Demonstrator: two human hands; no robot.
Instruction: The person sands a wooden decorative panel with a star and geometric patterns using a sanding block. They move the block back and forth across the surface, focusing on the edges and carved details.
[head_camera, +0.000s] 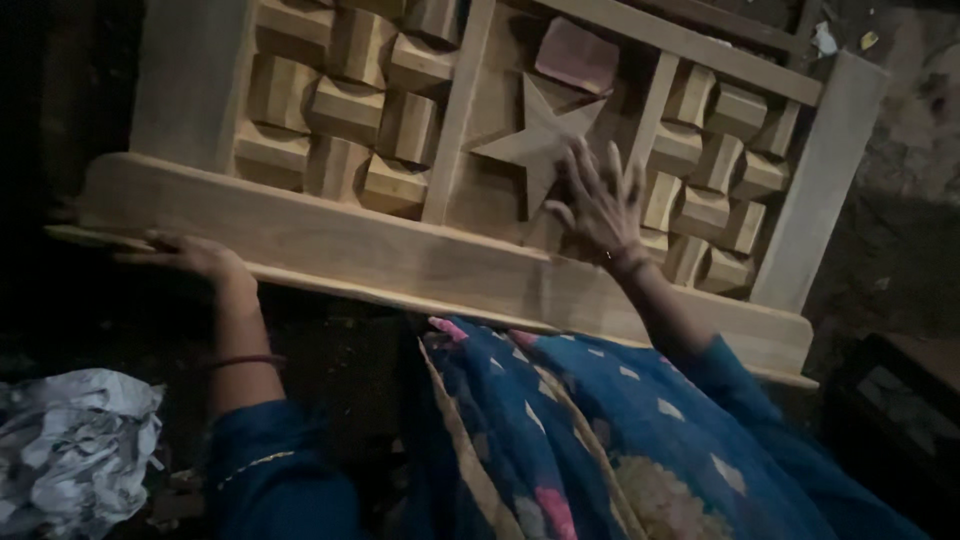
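A big carved wooden panel lies tilted across the person's lap, its thick bottom rail nearest the body. If it slips, the weight could tip it off toward the dark floor, since nothing clamps it. The left hand lies flat along the rail's lower edge, fingers straight, gripping nothing firmly. The right hand rests spread open on the raised star, the two hands well apart. A small reddish block sits loose above the star and might slide down onto the fingers.
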